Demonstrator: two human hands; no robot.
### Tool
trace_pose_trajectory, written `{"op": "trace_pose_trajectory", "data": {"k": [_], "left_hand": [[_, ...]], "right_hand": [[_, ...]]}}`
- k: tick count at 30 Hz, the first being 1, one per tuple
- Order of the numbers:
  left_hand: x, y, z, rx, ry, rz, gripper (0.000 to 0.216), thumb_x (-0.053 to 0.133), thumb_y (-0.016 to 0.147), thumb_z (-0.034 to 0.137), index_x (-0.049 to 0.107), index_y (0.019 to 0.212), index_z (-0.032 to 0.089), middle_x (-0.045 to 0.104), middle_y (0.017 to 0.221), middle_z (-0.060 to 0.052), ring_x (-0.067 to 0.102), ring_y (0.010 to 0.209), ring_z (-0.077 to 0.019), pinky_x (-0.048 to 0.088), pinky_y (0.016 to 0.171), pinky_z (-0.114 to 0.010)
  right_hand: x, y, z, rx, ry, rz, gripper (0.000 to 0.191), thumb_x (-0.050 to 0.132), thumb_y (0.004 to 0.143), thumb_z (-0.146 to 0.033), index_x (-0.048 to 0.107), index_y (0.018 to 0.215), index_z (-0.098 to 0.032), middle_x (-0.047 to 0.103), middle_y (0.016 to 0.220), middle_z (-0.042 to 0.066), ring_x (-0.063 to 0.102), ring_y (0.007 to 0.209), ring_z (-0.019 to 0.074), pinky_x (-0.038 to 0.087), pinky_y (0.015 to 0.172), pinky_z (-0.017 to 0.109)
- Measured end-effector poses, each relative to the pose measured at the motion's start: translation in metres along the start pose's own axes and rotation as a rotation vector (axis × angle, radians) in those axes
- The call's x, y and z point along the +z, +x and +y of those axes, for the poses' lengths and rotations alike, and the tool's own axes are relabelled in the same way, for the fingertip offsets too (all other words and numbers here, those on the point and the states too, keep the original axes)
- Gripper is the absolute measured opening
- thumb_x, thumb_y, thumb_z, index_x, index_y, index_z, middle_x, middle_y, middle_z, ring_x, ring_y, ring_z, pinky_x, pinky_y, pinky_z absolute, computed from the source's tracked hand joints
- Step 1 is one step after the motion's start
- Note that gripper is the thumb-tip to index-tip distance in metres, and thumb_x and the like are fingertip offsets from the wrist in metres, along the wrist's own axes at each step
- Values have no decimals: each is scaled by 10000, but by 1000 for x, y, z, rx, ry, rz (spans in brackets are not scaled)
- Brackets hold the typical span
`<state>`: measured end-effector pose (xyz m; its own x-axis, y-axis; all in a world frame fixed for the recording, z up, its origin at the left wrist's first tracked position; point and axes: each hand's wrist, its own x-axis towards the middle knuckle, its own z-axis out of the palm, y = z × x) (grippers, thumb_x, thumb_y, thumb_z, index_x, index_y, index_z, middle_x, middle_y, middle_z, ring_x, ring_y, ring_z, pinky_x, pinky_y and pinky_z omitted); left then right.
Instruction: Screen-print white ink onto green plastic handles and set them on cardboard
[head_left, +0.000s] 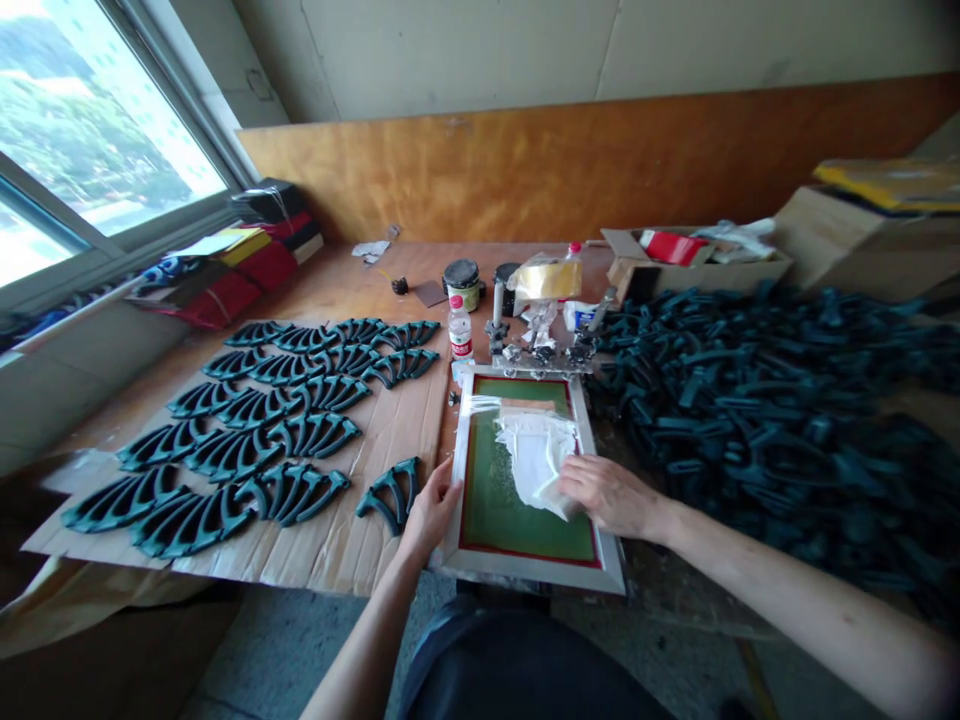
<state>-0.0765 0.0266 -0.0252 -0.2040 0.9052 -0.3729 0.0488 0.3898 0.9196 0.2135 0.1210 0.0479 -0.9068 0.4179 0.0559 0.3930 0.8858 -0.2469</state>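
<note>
A silk-screen frame (pixel 534 565) with a metal rim and green mesh lies in front of me. My left hand (pixel 433 512) is closed on its left edge. Over the mesh, my right hand (pixel 611 497) pinches the right side of a crumpled white cloth (pixel 534 465) spread on the screen. A tan strip (pixel 527 407) lies just above the cloth, with white smears to its left. The frame's far end meets a metal hinge clamp (pixel 540 362). Just left of my left hand, a dark green curved plastic part (pixel 391 495) rests on cardboard.
Rows of similar green parts (pixel 232 440) cover the cardboard sheet (pixel 330 555) at left. A big heap of dark green pieces (pixel 780 410) fills the right side. Behind the frame stand a red-capped bottle (pixel 460 330), a tin (pixel 461 285) and an open carton (pixel 705 270).
</note>
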Motion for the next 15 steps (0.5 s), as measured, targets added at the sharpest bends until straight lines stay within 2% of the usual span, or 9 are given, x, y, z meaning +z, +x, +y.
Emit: {"op": "trace_pose_trajectory", "data": {"k": [2,4,6,9,12,13,15], "left_hand": [[1,-1,3,8,6,2,611,602,817,462,499,1350,183,722,925,-68,676,795,-213,521,667,-278],[1,-1,6,20,-5,-2,617,607,813,449,494,1345,159,720,905,-68,671,769,-204,518,656,-272],[1,-1,7,18,-23,-23,641,610,812,443,466,1358,140,717,888,-63,663,728,-192,513,631,-266],[1,-1,7,-3,-43,-47,660,602,816,446,435,1374,135,713,870,-55,654,688,-180,502,594,-256],[0,-4,11,-13,-46,-38,670,607,809,449,430,1376,139,706,843,-47,649,677,-175,497,584,-251],[-2,-6,16,-15,-44,-32,690,616,801,455,421,1385,143,702,823,-40,646,670,-174,494,580,-250],[-6,-12,31,-21,-30,-24,760,643,771,487,398,1409,155,689,762,-18,639,650,-176,485,562,-248]], "right_hand": [[-2,4,3,60,42,21,189,480,814,-62,606,798,-202,599,797,43,532,801,196,438,733,313],[5,7,3,113,16,132,212,455,831,-63,621,839,-195,611,841,58,539,850,208,451,762,331],[15,3,-3,83,-36,239,275,402,848,-52,641,915,-169,625,913,92,540,934,230,459,817,363],[22,-8,-12,-5,-5,229,274,412,856,-63,651,944,-167,639,929,93,552,945,232,463,848,372],[7,3,-7,103,97,203,168,537,869,-158,649,981,-213,649,913,55,572,894,216,472,821,353],[-1,14,-1,158,120,227,201,578,865,-193,640,1053,-231,654,950,48,577,911,214,472,832,348],[-19,37,13,281,116,287,397,633,850,-245,568,1242,-265,653,1033,45,585,959,214,469,858,340]]}}
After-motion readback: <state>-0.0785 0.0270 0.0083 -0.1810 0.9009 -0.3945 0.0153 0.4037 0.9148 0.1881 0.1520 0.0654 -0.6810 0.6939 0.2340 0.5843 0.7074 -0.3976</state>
